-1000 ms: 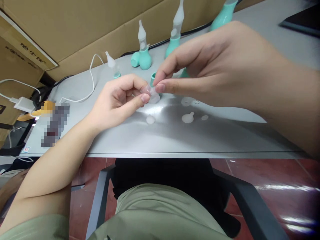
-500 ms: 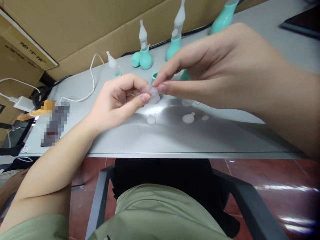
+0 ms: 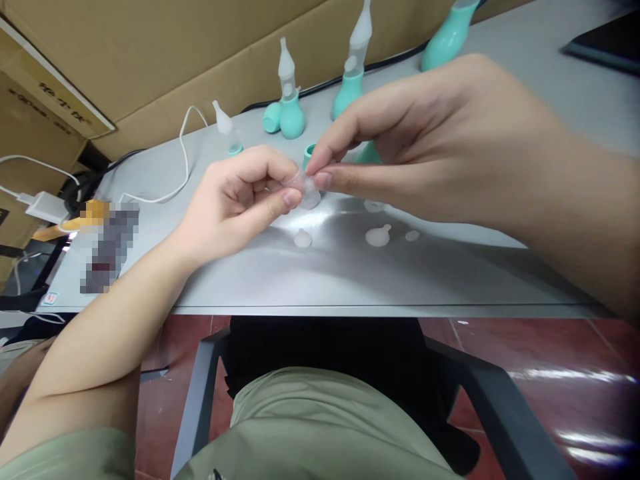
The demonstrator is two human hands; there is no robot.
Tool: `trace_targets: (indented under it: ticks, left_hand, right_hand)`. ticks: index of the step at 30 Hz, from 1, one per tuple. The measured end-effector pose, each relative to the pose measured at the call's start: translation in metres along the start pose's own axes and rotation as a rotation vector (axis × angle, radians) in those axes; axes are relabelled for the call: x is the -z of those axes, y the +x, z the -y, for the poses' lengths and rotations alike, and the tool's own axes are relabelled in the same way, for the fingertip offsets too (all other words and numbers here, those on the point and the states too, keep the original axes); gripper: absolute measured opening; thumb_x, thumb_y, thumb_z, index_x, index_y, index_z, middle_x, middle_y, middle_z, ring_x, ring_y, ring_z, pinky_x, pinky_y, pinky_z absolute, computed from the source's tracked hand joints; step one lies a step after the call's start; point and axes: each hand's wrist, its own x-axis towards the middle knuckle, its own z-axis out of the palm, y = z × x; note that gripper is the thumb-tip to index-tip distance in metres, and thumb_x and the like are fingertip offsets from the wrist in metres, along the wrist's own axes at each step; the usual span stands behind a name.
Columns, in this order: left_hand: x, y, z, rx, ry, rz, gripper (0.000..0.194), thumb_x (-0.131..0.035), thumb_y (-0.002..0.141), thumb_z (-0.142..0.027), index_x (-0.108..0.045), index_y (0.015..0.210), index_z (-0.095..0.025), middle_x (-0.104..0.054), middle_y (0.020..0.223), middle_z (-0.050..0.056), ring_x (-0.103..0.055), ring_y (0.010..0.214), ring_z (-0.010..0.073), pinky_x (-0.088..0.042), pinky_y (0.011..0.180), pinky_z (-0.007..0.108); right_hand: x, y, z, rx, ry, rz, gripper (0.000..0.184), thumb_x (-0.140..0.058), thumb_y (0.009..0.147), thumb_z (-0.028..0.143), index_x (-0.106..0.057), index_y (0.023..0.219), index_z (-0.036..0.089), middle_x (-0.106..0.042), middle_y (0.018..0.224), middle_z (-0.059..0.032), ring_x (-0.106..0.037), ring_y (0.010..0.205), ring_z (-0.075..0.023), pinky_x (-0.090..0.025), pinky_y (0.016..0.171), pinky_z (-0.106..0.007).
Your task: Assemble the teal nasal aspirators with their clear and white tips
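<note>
My left hand (image 3: 240, 197) pinches a small clear plastic tube (image 3: 296, 181) between thumb and fingers, above the table. At the tube's right end, my right hand (image 3: 440, 143) has thumb and forefinger pressed together on it; anything tiny between those fingertips is hidden. Just behind them, partly covered, is the rim of a teal rubber piece (image 3: 309, 153). Another clear part (image 3: 311, 200) shows below my fingertips. On the table in front lie a white round piece (image 3: 303, 238), a white tabbed disc (image 3: 378, 236) and a smaller white disc (image 3: 412, 235).
Teal bulbs with clear necks and white tips, like nasal aspirators (image 3: 291, 120), (image 3: 348, 93), stand along the back by a cardboard wall (image 3: 210, 53). A white cable (image 3: 186, 150) curls at left. A dark flat object (image 3: 605, 43) lies far right. Another person's arm (image 3: 25, 373) shows lower left.
Both hands stay together at the clear tube. My right hand has shifted very slightly down; the tube has turned or moved a little between the fingertips.
</note>
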Motion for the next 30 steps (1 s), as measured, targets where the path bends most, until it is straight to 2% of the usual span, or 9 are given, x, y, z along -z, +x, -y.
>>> trace_targets:
  ticks: [7, 11, 13, 16, 19, 22, 24, 27, 30]
  left_hand:
    - [-0.001, 0.003, 0.001, -0.024, -0.007, -0.030, 0.033, -0.083, 0.104, -0.058, -0.080, 0.098, -0.026, -0.080, 0.093, 0.000, -0.078, 0.081, 0.0138, -0.073, 0.073, 0.033]
    - [0.000, 0.004, -0.002, -0.011, 0.029, 0.010, 0.035, -0.078, 0.107, -0.059, -0.078, 0.100, -0.024, -0.081, 0.094, 0.001, -0.079, 0.082, 0.0122, -0.073, 0.077, 0.028]
    - [0.001, 0.003, -0.003, 0.010, 0.088, 0.033, 0.043, -0.074, 0.107, -0.066, -0.077, 0.102, -0.024, -0.082, 0.097, 0.001, -0.081, 0.085, 0.0128, -0.073, 0.079, 0.028]
    - [0.002, 0.003, -0.006, 0.038, 0.135, 0.043, 0.050, -0.070, 0.106, -0.073, -0.077, 0.104, -0.023, -0.083, 0.103, 0.003, -0.082, 0.088, 0.0148, -0.074, 0.081, 0.029]
    - [0.001, 0.002, -0.008, 0.032, 0.147, 0.043, 0.054, -0.068, 0.106, -0.077, -0.078, 0.102, -0.024, -0.084, 0.105, 0.004, -0.083, 0.090, 0.0160, -0.073, 0.078, 0.029]
    - [0.002, 0.001, -0.009, 0.027, 0.161, 0.067, 0.053, -0.065, 0.108, -0.076, -0.079, 0.105, -0.025, -0.084, 0.106, 0.002, -0.083, 0.093, 0.0154, -0.071, 0.079, 0.026]
    - [0.003, 0.000, -0.008, 0.036, 0.178, 0.079, 0.055, -0.064, 0.108, -0.077, -0.080, 0.107, -0.025, -0.084, 0.106, 0.002, -0.083, 0.094, 0.0152, -0.071, 0.079, 0.026]
    - [0.003, 0.000, -0.007, 0.045, 0.189, 0.080, 0.057, -0.065, 0.107, -0.079, -0.081, 0.107, -0.024, -0.084, 0.106, 0.004, -0.083, 0.093, 0.0165, -0.072, 0.079, 0.028]
    - [0.003, 0.001, -0.007, 0.031, 0.198, 0.073, 0.054, -0.065, 0.108, -0.077, -0.081, 0.106, -0.025, -0.084, 0.106, 0.004, -0.083, 0.094, 0.0169, -0.072, 0.080, 0.028]
  right_hand:
    - [-0.004, 0.000, 0.004, -0.080, 0.080, -0.026, 0.008, -0.078, 0.092, 0.036, -0.079, 0.088, 0.029, -0.079, 0.089, 0.0041, -0.076, 0.092, -0.0142, -0.063, 0.091, -0.034]
    - [-0.002, -0.002, 0.005, -0.088, 0.064, -0.027, 0.007, -0.078, 0.092, 0.038, -0.080, 0.089, 0.032, -0.078, 0.086, 0.0043, -0.075, 0.088, -0.0133, -0.062, 0.088, -0.035]
    - [-0.001, -0.003, 0.005, -0.094, 0.069, -0.018, 0.008, -0.079, 0.092, 0.041, -0.082, 0.092, 0.033, -0.076, 0.082, 0.0065, -0.069, 0.076, -0.0090, -0.058, 0.077, -0.033]
    - [0.000, -0.001, 0.004, -0.096, 0.098, -0.002, 0.007, -0.081, 0.089, 0.040, -0.082, 0.088, 0.033, -0.072, 0.076, 0.0085, -0.056, 0.064, -0.0044, -0.045, 0.061, -0.029]
    - [0.001, 0.002, 0.003, -0.095, 0.149, 0.040, 0.005, -0.083, 0.087, 0.034, -0.082, 0.086, 0.029, -0.072, 0.076, 0.0085, -0.050, 0.060, -0.0021, -0.035, 0.053, -0.025]
    - [0.003, 0.004, -0.001, -0.121, 0.200, 0.087, 0.006, -0.085, 0.086, 0.033, -0.083, 0.089, 0.028, -0.069, 0.071, 0.0079, -0.047, 0.054, -0.0014, -0.032, 0.046, -0.023]
    - [0.003, 0.004, -0.003, -0.137, 0.217, 0.106, 0.006, -0.086, 0.086, 0.032, -0.084, 0.090, 0.028, -0.068, 0.068, 0.0067, -0.050, 0.052, -0.0029, -0.034, 0.045, -0.022]
    - [0.002, 0.003, -0.005, -0.147, 0.216, 0.101, 0.005, -0.087, 0.086, 0.030, -0.085, 0.091, 0.028, -0.074, 0.072, 0.0048, -0.060, 0.056, -0.0060, -0.042, 0.046, -0.021]
    - [0.001, 0.003, -0.005, -0.166, 0.207, 0.079, 0.007, -0.089, 0.085, 0.031, -0.086, 0.090, 0.028, -0.075, 0.073, 0.0046, -0.061, 0.053, -0.0064, -0.043, 0.043, -0.019]
